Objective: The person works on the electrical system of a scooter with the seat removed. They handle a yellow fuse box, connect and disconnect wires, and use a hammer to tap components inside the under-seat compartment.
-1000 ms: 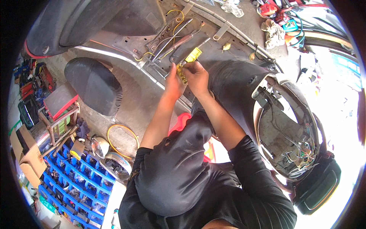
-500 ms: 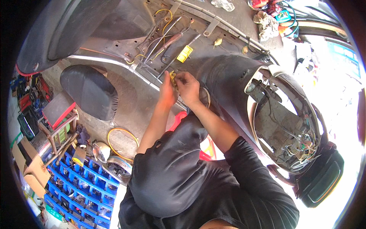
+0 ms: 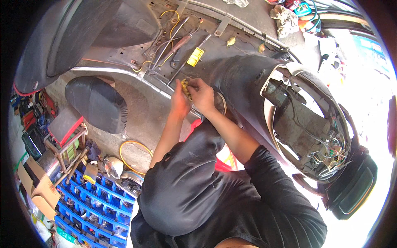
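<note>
Your left hand (image 3: 180,101) and right hand (image 3: 202,95) have drawn back from the flat yellow tag (image 3: 195,56), each grip closed on the small yellow connector (image 3: 185,86) above the stripped scooter's grey metal floorboard (image 3: 248,20), so work now centres there.

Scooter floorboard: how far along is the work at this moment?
Done: the scooter has its panels off, front wiring exposed, tools laid on the bare floorboard. In hand: left hand and right hand grip a small yellow part. Left: panels remain unfitted.
</note>
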The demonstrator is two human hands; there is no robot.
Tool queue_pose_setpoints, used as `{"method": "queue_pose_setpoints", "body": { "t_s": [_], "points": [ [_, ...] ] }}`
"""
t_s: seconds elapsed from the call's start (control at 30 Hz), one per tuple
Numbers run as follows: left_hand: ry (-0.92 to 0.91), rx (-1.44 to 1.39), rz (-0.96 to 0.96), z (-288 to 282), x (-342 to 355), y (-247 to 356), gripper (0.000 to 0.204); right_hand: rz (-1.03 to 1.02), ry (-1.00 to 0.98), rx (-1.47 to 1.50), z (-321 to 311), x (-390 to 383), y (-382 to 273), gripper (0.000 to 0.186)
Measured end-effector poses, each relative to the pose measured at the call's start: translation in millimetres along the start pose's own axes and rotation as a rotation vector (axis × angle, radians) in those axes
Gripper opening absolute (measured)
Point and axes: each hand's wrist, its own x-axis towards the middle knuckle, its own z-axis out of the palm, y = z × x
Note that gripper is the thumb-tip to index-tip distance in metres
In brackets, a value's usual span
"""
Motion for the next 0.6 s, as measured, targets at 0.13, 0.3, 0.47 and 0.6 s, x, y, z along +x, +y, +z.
{"method": "queue_pose_setpoints", "body": {
  "t_s": [0.13, 0.3, 0.47, 0.6],
  "points": [
    [0.055, 0.093, -0.015, 1, 0, -1, 0.053, -0.067, -0.017, -0.169, -5, 0, -2, 0.018],
    [0.075, 0.313, 0.024, 4, 0, 0, 0.053, -0.074, -0.010, -0.181, -9, 2, -9, 0.023],
    [0.068, 0.356, 0.002, 16, -7, 3, 0.054, 0.037, 0.046, -0.074, -12, 1, -12, 0.025],
    [0.093, 0.368, -0.027, 12, -4, 1, 0.056, 0.017, 0.020, -0.094, -15, 2, 0, 0.026]
  ]
}}
